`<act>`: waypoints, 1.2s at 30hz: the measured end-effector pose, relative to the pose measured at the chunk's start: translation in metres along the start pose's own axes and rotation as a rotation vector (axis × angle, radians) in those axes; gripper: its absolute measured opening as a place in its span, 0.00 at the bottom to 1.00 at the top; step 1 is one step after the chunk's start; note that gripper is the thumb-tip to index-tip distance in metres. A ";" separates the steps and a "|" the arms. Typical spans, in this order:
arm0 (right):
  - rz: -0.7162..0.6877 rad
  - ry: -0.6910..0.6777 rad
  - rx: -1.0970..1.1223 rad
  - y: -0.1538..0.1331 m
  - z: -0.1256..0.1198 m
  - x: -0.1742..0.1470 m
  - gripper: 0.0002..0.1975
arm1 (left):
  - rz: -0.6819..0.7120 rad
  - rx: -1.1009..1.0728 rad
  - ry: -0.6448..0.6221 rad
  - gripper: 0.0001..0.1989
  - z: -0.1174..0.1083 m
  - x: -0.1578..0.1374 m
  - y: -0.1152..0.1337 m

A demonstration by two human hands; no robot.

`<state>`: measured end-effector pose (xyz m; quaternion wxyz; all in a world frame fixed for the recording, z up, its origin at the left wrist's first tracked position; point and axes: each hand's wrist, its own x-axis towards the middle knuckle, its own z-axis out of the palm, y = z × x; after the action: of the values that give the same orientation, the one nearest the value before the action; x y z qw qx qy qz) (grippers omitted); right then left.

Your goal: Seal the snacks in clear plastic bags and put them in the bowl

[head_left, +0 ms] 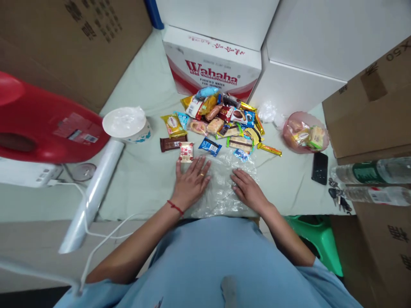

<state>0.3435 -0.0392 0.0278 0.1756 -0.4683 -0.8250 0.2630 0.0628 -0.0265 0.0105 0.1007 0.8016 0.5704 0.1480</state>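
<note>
A crinkled clear plastic bag [221, 188] lies flat on the table in front of me. My left hand [192, 182] rests with fingers stretched at its left side, the fingertips close to a small cream-and-red snack packet [186, 152]. On the bag's right side lies my right hand [248, 188], palm down and fingers extended. Neither hand grips anything. Beyond the bag is a heap of wrapped snacks [214, 113]. A blue packet [210, 146], a brown bar [172, 143] and a thin gold-wrapped stick [269, 149] lie at its near edge.
A paper tub [141, 132] with plastic in it stands left, near a plastic-film roll [96, 192] and a red jug [41, 119]. Right are a pink bowl [290, 143] with snacks, a phone [320, 168], keys [339, 199] and bottles [369, 172]. A Wahaha carton [215, 64] stands behind.
</note>
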 end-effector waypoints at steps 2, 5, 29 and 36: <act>0.005 -0.039 0.025 0.010 -0.002 -0.010 0.22 | -0.049 -0.001 -0.031 0.29 0.004 -0.002 -0.004; 0.019 -0.085 0.165 0.017 -0.020 -0.012 0.17 | -0.053 -0.012 -0.059 0.30 0.009 -0.003 -0.009; 0.337 0.268 0.161 0.059 -0.119 0.126 0.33 | -0.059 -0.053 -0.030 0.31 0.008 -0.001 -0.008; 0.070 -0.674 0.463 0.001 -0.092 0.082 0.23 | -0.065 -0.050 -0.058 0.31 0.008 0.000 -0.007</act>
<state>0.3527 0.0570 0.1042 -0.0126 -0.3317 -0.7390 0.5863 0.0592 -0.0239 0.0005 0.1421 0.7839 0.5890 0.1357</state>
